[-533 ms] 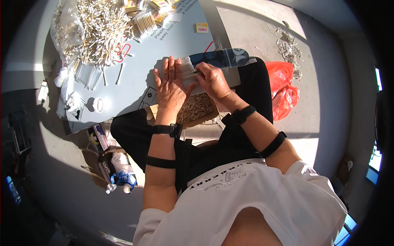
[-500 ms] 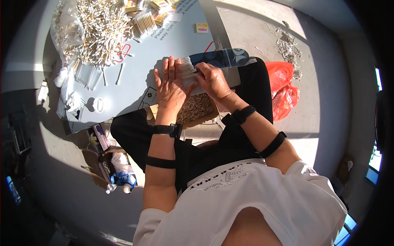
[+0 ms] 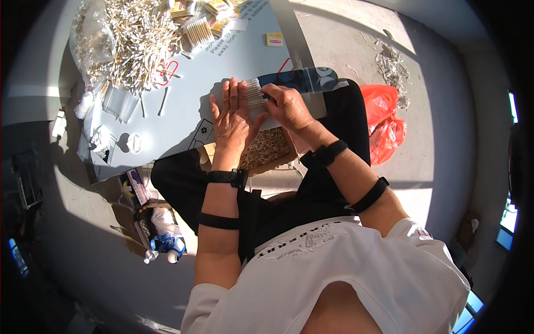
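A flat row of white cotton swabs (image 3: 255, 94) lies on the grey tabletop sheet, side by side. My left hand (image 3: 232, 114) rests flat on its left part, fingers stretched out and thumb apart. At the right ends of the swabs, my right hand (image 3: 285, 104) is closed, its fingers curled at the edge of a clear plastic bag (image 3: 317, 79). The fingertips are partly hidden, so the exact grip is hard to see. The bag stretches off to the right over my knee. Below my hands, a cardboard box (image 3: 270, 149) full of swabs sits between my legs.
A large heap of loose swabs (image 3: 136, 42) covers the table's far left. Beside it are a bundled row of swabs (image 3: 198, 33) and yellow packets (image 3: 218, 6). One small yellow card (image 3: 274, 39) lies near the right edge. A red plastic bag (image 3: 384, 125) is on the floor.
My right hand has shifted very slightly left at the swabs' ends. My left hand stays flat in place; the view itself has moved a little.
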The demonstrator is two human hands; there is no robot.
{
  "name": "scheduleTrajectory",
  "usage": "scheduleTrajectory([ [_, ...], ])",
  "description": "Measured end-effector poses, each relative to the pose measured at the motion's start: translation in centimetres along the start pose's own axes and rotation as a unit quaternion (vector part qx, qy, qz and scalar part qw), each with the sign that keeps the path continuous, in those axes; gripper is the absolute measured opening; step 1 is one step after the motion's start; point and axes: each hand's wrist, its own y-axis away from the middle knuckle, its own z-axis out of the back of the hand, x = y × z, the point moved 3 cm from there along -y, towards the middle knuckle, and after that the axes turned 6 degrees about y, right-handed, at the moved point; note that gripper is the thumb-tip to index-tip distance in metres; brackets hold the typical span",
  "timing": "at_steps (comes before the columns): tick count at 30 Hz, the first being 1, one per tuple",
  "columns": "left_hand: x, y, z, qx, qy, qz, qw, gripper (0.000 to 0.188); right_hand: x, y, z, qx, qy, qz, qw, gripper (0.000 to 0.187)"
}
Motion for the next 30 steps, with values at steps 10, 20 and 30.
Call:
scheduleTrajectory([
  [10,-0.2,-0.1,0.2,0.009,0.008,0.006,1.000,0.091,0.0,0.3,-0.1,0.003,0.017,-0.013,1.000,0.027],
  [20,0.0,-0.1,0.1,0.023,0.025,0.018,0.999,0.092,-0.1,-0.1,-0.2,0.024,0.019,-0.014,0.999,0.030],
  [30,0.1,-0.1,-0.1,0.016,0.014,0.014,1.000,0.093,-0.1,-0.7,0.0,0.063,0.035,-0.022,0.997,0.036],
])
